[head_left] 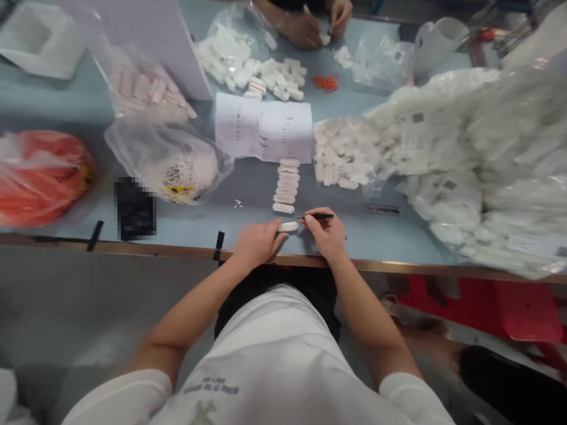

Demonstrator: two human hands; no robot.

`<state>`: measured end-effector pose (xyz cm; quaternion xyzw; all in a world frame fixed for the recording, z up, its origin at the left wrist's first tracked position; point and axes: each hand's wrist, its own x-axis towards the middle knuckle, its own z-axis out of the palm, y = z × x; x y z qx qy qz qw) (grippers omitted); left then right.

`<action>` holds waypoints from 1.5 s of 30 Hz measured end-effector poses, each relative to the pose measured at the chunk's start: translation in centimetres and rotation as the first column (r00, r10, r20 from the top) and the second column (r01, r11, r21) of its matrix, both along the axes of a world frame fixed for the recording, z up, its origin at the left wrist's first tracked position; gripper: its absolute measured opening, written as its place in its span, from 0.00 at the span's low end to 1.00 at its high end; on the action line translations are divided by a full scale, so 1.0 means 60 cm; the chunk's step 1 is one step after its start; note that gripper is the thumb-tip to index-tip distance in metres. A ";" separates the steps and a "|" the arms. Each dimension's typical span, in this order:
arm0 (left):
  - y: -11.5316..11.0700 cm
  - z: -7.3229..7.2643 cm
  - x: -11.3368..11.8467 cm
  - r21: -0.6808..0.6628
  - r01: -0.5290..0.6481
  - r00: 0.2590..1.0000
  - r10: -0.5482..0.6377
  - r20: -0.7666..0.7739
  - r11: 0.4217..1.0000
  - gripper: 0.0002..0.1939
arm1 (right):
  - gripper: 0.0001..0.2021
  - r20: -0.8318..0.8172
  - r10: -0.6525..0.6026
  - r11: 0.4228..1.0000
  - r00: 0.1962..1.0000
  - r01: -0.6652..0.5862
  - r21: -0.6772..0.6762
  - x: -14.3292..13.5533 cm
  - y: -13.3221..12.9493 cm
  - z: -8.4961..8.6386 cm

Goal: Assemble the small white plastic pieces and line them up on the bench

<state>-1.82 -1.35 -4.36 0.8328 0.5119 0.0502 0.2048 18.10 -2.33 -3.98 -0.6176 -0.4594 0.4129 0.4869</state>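
Observation:
Near the table's front edge my left hand (259, 243) pinches one end of a small white oblong plastic piece (289, 226) with dark marks along it. My right hand (325, 233) grips a thin black pen-like tool (323, 216), its tip pointing left at the piece's right end. Whether the tip touches the piece I cannot tell. Just beyond, a column of similar white pieces (286, 192) lies on the table, leading up to a creased printed paper sheet (263, 127). A few tiny white bits (238, 203) lie to the left of the column.
Clear bags of white pieces (345, 150) crowd the right side, with large bags (482, 159) beyond. On the left are a white-filled bag (186, 168) and an orange bag (44, 177). Across the table, another person's hands (310, 28) work near a white pile (239, 56).

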 end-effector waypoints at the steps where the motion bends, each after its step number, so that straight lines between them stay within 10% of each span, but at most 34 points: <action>1: 0.001 -0.001 0.000 0.001 0.002 1.000 -0.002 0.006 1.000 0.26 | 0.14 0.007 0.010 1.000 1.000 -0.010 0.008 0.000 -0.001 -0.002; 37: 0.002 0.003 0.004 0.000 -0.019 1.000 0.019 0.020 1.000 0.26 | 0.15 0.596 0.262 0.922 0.759 -0.380 0.078 -0.007 -0.006 -0.007; 45: 0.011 0.012 0.000 -0.146 -0.143 0.982 0.159 0.101 0.979 0.26 | 0.14 0.407 0.095 0.984 0.908 -0.148 0.102 0.005 -0.010 -0.008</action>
